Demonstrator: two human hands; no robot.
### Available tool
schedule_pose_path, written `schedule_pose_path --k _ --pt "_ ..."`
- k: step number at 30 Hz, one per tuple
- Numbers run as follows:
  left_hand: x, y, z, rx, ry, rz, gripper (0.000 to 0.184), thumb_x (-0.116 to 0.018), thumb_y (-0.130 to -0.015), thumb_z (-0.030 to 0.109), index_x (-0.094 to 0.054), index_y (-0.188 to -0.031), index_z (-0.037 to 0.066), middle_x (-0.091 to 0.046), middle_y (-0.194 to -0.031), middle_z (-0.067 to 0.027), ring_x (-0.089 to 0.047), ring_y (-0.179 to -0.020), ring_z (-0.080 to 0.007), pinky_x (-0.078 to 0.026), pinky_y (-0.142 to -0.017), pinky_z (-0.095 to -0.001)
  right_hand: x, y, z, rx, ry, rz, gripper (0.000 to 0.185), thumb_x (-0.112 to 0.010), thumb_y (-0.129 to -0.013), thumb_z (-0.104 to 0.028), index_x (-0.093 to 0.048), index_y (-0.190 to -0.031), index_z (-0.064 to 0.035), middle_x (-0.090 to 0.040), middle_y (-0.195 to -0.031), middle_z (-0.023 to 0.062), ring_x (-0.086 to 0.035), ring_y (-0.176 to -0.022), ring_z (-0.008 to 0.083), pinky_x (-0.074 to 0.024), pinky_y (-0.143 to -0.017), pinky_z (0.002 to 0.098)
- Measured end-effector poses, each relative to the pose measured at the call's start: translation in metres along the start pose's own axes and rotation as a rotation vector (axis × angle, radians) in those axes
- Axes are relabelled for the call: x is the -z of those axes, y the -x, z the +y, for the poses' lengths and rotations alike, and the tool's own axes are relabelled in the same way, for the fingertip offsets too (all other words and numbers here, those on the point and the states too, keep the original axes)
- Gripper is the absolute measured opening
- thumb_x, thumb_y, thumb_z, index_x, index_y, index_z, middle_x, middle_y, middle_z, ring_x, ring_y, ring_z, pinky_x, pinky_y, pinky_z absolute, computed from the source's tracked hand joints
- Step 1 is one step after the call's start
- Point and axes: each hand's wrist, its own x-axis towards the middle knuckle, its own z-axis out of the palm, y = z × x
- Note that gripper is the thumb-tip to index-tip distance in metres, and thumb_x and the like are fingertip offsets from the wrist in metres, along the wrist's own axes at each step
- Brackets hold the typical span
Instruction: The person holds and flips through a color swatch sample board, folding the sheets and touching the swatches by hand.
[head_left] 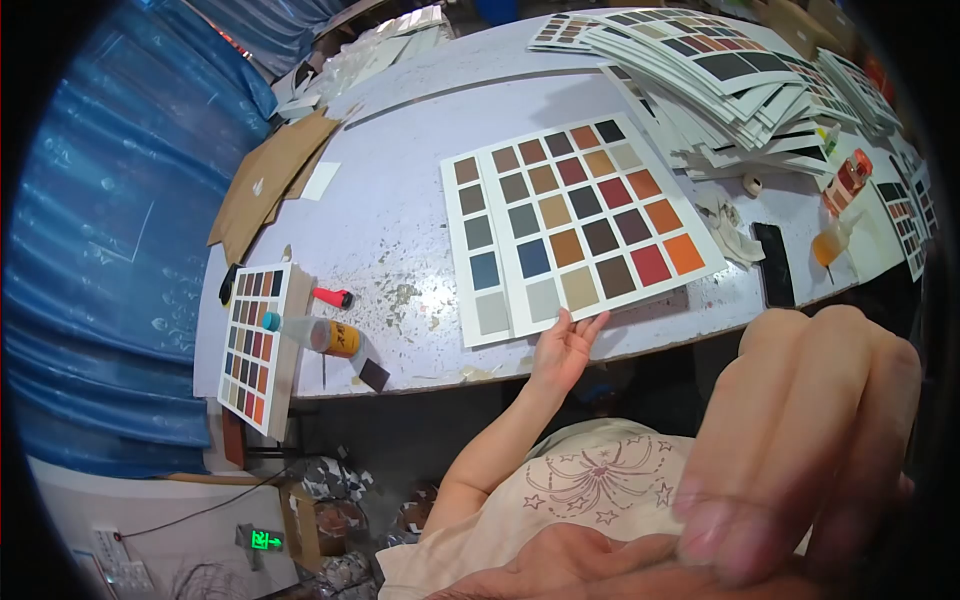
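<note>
A white colour swatch card (620,225) with rows of coloured squares lies at the near edge of the table. Along its left side shows a strip with one column of squares (480,232); whether it is a separate card underneath, I cannot tell. My left hand (565,350) grips the card's lower edge, palm turned up. Very close to the camera, my right hand (800,430) is raised with its fingers bent and pressed together. Its fingertips point down, and whatever they may hold is hidden. This hand looks large and slightly blurred.
Stacked swatch cards (720,80) fill the back right. At right lie a black phone (773,265) and a bottle with amber liquid (830,243). At left stand another card stack (258,345), a clear bottle (325,335) and a red-handled tool (333,298). Brown cardboard (270,180) lies behind.
</note>
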Motion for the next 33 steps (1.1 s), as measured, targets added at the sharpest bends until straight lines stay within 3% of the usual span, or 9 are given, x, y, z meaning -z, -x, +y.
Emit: schedule_pose_path --k 7,11,13,16,19,20,22,26,33 --pt "-0.042 0.017 -0.008 -0.119 -0.154 0.047 0.035 -0.034 -0.102 0.017 -0.033 -0.133 0.002 -0.040 -0.138 -0.0154 -0.037 -0.131 -0.0338 -0.035 -0.108 -0.0551 0.005 0.002 -0.009 -0.041 0.035 -0.047 0.035 -0.051 -0.097 -0.018 -0.063 -0.068 -0.0024 -0.068 -0.076 0.0187 -0.067 -0.067 0.0272 -0.0571 -0.069 0.0365" --pt "0.008 0.000 0.001 0.018 -0.046 0.032 0.036 -0.032 -0.102 0.021 -0.033 -0.133 0.002 -0.041 -0.137 -0.0155 -0.036 -0.132 -0.0332 -0.033 -0.110 -0.0529 -0.042 -0.004 -0.013 -0.167 0.171 0.436 0.040 -0.047 -0.099 -0.023 -0.068 -0.071 -0.0021 -0.068 -0.077 0.0182 -0.068 -0.068 0.0260 -0.0565 -0.072 0.0369" --pt "0.004 0.001 0.002 0.021 -0.056 0.038 0.038 -0.031 -0.102 0.024 -0.034 -0.133 0.002 -0.041 -0.137 -0.0154 -0.037 -0.131 -0.0328 -0.032 -0.110 -0.0518 -0.038 -0.005 -0.015 -0.197 0.148 0.342 0.042 -0.046 -0.099 -0.024 -0.067 -0.069 -0.0035 -0.069 -0.077 0.0177 -0.068 -0.069 0.0252 -0.0562 -0.073 0.0363" --pt "-0.030 0.017 -0.007 -0.112 -0.203 0.006 0.040 -0.032 -0.102 0.027 -0.035 -0.133 0.002 -0.042 -0.136 -0.0154 -0.038 -0.131 -0.0322 -0.031 -0.111 -0.0507 -0.001 0.000 -0.009 -0.087 0.087 -0.021 0.044 -0.045 -0.099 -0.026 -0.065 -0.065 -0.0059 -0.069 -0.079 0.0177 -0.068 -0.070 0.0247 -0.0557 -0.073 0.0336" --pt "-0.034 0.018 -0.008 -0.112 -0.228 0.019 0.046 -0.033 -0.102 0.034 -0.035 -0.135 0.002 -0.039 -0.140 -0.0160 -0.035 -0.132 -0.0308 -0.026 -0.113 -0.0493 0.001 -0.002 -0.009 -0.065 0.136 -0.029 0.045 -0.044 -0.099 -0.026 -0.062 -0.062 -0.0070 -0.068 -0.080 0.0171 -0.067 -0.068 0.0234 -0.0548 -0.070 0.0301" --pt "-0.031 0.016 -0.007 -0.115 -0.229 0.014 0.045 -0.034 -0.101 0.033 -0.036 -0.134 0.002 -0.041 -0.138 -0.0159 -0.036 -0.131 -0.0310 -0.028 -0.112 -0.0496 -0.006 -0.005 -0.006 -0.048 0.179 0.062 0.046 -0.043 -0.099 -0.026 -0.060 -0.061 -0.0068 -0.068 -0.078 0.0161 -0.065 -0.065 0.0224 -0.0543 -0.068 0.0285" --pt "-0.026 0.014 -0.005 -0.108 -0.234 0.006 0.042 -0.036 -0.101 0.030 -0.037 -0.131 0.001 -0.044 -0.135 -0.0156 -0.039 -0.129 -0.0315 -0.031 -0.110 -0.0501 -0.043 -0.022 0.008 -0.044 0.248 0.530 0.045 -0.043 -0.099 -0.025 -0.051 -0.059 -0.0073 -0.060 -0.069 0.0124 -0.057 -0.057 0.0205 -0.0525 -0.061 0.0266" --pt "-0.037 0.020 -0.008 -0.136 -0.248 0.025 0.042 -0.036 -0.101 0.029 -0.037 -0.131 0.001 -0.045 -0.132 -0.0162 -0.039 -0.129 -0.0315 -0.032 -0.110 -0.0501 -0.015 -0.017 0.019 0.005 0.089 0.208 0.042 -0.043 -0.099 -0.023 -0.054 -0.061 -0.0070 -0.061 -0.071 0.0118 -0.059 -0.059 0.0206 -0.0529 -0.063 0.0278" --pt "-0.031 0.018 -0.005 -0.133 -0.228 -0.008 0.041 -0.035 -0.102 0.030 -0.037 -0.132 0.002 -0.044 -0.133 -0.0151 -0.040 -0.128 -0.0298 -0.034 -0.108 -0.0493 0.012 0.005 0.005 0.044 0.017 -0.031 0.038 -0.044 -0.098 -0.021 -0.059 -0.066 -0.0065 -0.063 -0.074 0.0108 -0.061 -0.063 0.0207 -0.0536 -0.065 0.0298"
